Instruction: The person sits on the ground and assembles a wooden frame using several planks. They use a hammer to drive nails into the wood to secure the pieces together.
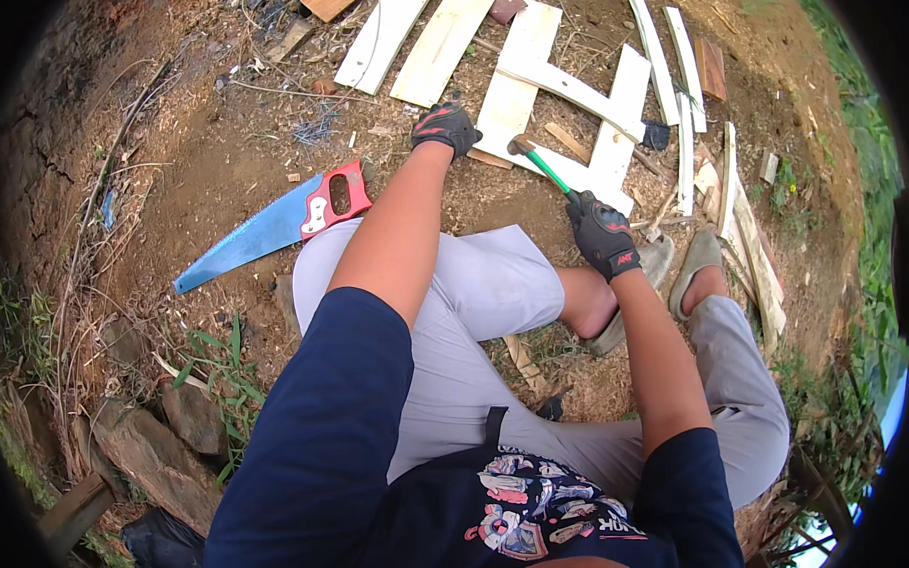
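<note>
My right hand, in a black glove with red marks, is wrapped round the green handle of a hammer. The hammer's dark head rests over the lower end of a pale wooden plank. My left hand, gloved the same way, is curled low between that plank and the near end of another pale plank. Whatever its fingers may hold is hidden. A curved wooden strip lies across the plank by the hammer and reaches a further plank on the right.
A handsaw with a blue blade and red handle lies on the dirt by my left knee. More wooden strips lie at the far right. Rocks and weeds are at the lower left. My shoes stand near the wood pieces.
</note>
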`<control>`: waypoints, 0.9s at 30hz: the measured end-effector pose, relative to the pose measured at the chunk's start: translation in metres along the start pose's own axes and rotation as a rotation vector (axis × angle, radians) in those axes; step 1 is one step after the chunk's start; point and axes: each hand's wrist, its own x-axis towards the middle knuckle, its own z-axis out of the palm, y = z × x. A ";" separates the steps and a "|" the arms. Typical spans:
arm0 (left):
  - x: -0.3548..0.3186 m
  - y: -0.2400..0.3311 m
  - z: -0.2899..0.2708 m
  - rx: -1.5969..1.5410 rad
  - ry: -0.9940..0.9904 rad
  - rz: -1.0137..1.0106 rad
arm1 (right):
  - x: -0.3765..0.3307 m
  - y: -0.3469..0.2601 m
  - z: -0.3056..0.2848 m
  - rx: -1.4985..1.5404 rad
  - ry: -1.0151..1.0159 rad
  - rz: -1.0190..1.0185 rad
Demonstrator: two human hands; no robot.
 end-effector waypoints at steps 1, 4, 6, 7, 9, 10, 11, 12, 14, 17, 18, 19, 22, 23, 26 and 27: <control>-0.002 0.002 0.003 -0.011 -0.036 -0.011 | -0.004 0.003 -0.024 0.006 -0.028 -0.012; 0.003 0.006 -0.005 -0.013 -0.088 -0.012 | 0.000 0.027 -0.104 -0.007 -0.102 -0.019; 0.000 0.013 -0.008 -0.003 -0.074 0.033 | -0.009 0.058 -0.163 -0.076 -0.211 -0.020; 0.002 0.007 -0.005 0.031 -0.079 0.044 | -0.016 0.069 -0.193 -0.114 -0.280 -0.055; -0.002 0.016 -0.018 0.006 -0.194 0.007 | -0.048 0.074 -0.258 -0.323 -0.457 0.010; -0.008 0.024 -0.023 -0.012 -0.191 -0.009 | -0.074 0.076 -0.288 -0.393 -0.466 0.007; -0.011 0.036 -0.026 -0.030 -0.185 -0.018 | -0.100 0.081 -0.307 -0.464 -0.474 0.010; -0.011 0.041 -0.022 -0.025 -0.151 -0.053 | -0.115 0.090 -0.311 -0.450 -0.484 -0.023; -0.010 0.042 -0.008 -0.104 -0.085 0.041 | -0.138 0.110 -0.316 -0.423 -0.505 -0.104; -0.006 0.048 -0.002 -0.173 -0.067 0.017 | -0.171 0.146 -0.316 -0.370 -0.530 -0.220; -0.006 0.060 -0.007 -0.190 -0.086 -0.012 | -0.184 0.164 -0.325 -0.330 -0.403 -0.211; -0.013 0.068 -0.014 -0.194 -0.109 -0.052 | -0.192 0.175 -0.325 -0.304 -0.231 -0.226; -0.014 0.027 -0.013 -0.204 -0.037 -0.093 | -0.144 0.078 -0.359 0.189 -0.388 0.562; -0.014 0.043 -0.012 -0.200 0.008 -0.084 | -0.152 0.089 -0.357 0.094 -0.314 0.468; -0.007 0.054 -0.001 -0.239 -0.015 -0.007 | -0.168 0.142 -0.333 -0.130 -0.122 0.081; 0.000 0.048 0.003 -0.222 0.000 0.003 | -0.170 0.151 -0.332 -0.118 -0.149 0.072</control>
